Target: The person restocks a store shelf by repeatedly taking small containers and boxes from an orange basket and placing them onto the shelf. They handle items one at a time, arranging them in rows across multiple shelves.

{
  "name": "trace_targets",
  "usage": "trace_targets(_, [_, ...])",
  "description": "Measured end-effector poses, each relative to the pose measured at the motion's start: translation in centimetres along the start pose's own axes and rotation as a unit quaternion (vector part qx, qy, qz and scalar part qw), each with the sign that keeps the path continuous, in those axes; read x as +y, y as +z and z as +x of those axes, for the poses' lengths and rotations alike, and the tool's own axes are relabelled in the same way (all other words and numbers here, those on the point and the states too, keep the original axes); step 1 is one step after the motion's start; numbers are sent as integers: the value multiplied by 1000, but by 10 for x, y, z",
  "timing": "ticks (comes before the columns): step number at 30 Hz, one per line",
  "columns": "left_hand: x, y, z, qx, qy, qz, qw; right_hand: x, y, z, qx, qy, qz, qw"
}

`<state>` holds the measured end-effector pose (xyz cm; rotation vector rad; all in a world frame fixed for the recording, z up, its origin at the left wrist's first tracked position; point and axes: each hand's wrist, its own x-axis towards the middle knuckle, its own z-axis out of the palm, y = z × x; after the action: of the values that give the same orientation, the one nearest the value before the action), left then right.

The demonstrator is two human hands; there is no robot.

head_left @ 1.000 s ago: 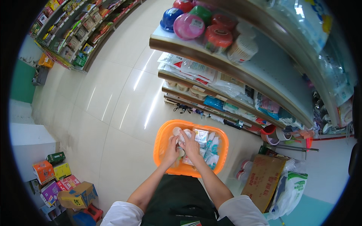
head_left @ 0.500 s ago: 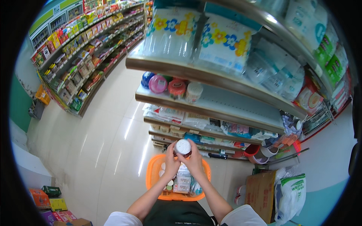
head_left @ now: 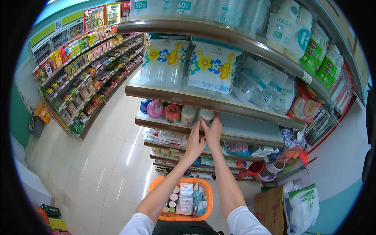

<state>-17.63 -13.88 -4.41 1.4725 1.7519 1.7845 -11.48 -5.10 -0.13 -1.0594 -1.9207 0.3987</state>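
Note:
A round clear tub with a white dotted top (head_left: pixel 206 114), perhaps cotton swabs, is at the front of a shelf. My right hand (head_left: pixel 213 131) grips its right side, the fingers curled up around it. My left hand (head_left: pixel 194 143) is at the tub's lower left, its fingers stretched straight and the fingertips against or just beside it. A similar white-topped tub (head_left: pixel 188 116) stands to its left, followed by a red-lidded tub (head_left: pixel 172 113), a pink round container (head_left: pixel 155 109) and a blue one (head_left: pixel 145 105).
Below my arms stands an orange basket (head_left: pixel 210 196) with small boxes, packets and round-lidded containers. Packs of plastic cups (head_left: pixel 211 68) fill the shelf above. A carton (head_left: pixel 268 209) and a white plastic bag (head_left: pixel 304 203) are at lower right. A snack shelf (head_left: pixel 88 84) runs along the left.
Both hands have moved up and forward, carrying the white-topped tub from above the orange basket to the shelf, beside the similar tub. The view has shifted, showing more of the upper shelves.

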Motion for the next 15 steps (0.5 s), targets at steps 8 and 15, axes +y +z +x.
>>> trace_targets(8, [-17, 9, -1, 3, -8, 14, 1000, 20, 28, 11, -25, 9, -27, 999])
trace_targets(15, [-26, 10, -3, 11, 0, 10, 1000, 25, 42, 22, -69, 2, -10, 998])
